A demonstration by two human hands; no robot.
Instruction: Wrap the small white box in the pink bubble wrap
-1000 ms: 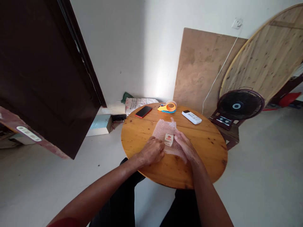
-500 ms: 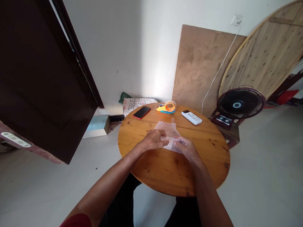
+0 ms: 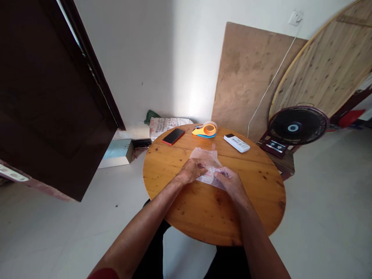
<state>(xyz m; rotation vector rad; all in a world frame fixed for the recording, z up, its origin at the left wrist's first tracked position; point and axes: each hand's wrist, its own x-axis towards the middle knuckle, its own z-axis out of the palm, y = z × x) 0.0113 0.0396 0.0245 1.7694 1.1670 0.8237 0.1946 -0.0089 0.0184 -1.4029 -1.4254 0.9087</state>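
Dark door [image 3: 52, 97] fills far left, swung open; pale flat box [image 3: 114, 153] on floor below it, against the wall. Printed sack [image 3: 165, 124] on floor just behind the round wooden table [image 3: 186, 209]. On the table's far edge, left to right: red-edged phone [image 3: 173, 136], orange-and-blue tape dispenser [image 3: 205, 130], white remote [image 3: 236, 143], each apart from the others. Table centre: sheet of bubble wrap [image 3: 207, 158], folded over on itself; whatever lies inside is hidden. Left hand [image 3: 192, 171] rests on the wrap's near-left edge, fingers curled down and pinching the wrap. Right hand [image 3: 231, 183] on its near-right edge, fingers bent inward, gripping the fold; fingertips of both hands nearly meet over the bundle. Right of the table: dark floor fan [image 3: 297, 127] on a low stand, near the table rim. Behind it, plywood board [image 3: 247, 77] and a large round wooden tabletop [image 3: 328, 66] lean on the wall; white cord [image 3: 271, 83] runs down from a wall socket.
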